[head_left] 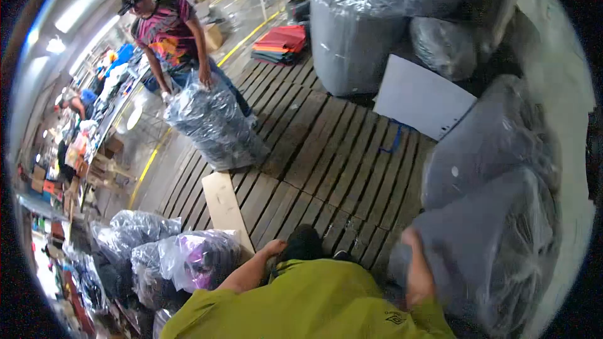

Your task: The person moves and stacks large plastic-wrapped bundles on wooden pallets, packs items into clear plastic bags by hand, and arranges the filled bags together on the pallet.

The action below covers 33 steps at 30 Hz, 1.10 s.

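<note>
The left forearm (246, 275) slants inward to the left hand (274, 248); the right forearm (419, 276) points forward, the blurred right hand (411, 237) perhaps loosely curled.

Over my feed I see a floor of dark wooden slats (314, 127) across the middle, with grey concrete (181, 150) beside it, marked by a yellow line (149, 166). A pale wall (576, 213) rises along the right. To the left I make out a long, crowded tabletop (119, 111) beneath bright tube lights (75, 16).
</note>
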Each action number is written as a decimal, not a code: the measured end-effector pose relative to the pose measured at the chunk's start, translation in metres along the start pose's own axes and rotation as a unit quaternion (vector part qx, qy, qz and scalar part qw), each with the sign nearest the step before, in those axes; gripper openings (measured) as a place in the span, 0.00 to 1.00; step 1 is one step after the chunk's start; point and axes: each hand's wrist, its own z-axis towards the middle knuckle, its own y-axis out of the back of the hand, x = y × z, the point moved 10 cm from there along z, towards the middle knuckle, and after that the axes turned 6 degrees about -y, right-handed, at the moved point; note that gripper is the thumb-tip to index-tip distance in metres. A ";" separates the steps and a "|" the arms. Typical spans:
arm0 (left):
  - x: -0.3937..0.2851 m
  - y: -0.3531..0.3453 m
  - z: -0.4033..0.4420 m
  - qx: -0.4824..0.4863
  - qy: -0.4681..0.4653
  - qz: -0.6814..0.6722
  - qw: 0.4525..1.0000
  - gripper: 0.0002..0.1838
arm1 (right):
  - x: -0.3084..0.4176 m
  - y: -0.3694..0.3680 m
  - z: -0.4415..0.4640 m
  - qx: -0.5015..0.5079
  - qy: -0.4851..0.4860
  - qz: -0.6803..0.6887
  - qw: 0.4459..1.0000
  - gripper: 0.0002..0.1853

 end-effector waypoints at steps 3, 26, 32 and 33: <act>0.005 0.032 0.033 -0.024 -0.006 -0.009 1.000 0.27 | 0.150 0.076 0.121 -0.089 0.162 0.030 0.982 0.14; -0.137 0.526 0.597 -0.166 0.010 -0.025 0.986 0.20 | 0.911 0.393 0.427 -0.348 0.364 -0.028 0.864 0.51; -0.387 0.599 0.668 -0.262 -0.141 0.077 0.952 0.26 | 1.049 0.487 0.535 -0.441 0.440 0.109 0.775 0.56; -0.437 0.616 0.680 -0.283 -0.188 0.106 0.935 0.29 | 1.063 0.493 0.554 -0.490 0.445 0.090 0.744 0.56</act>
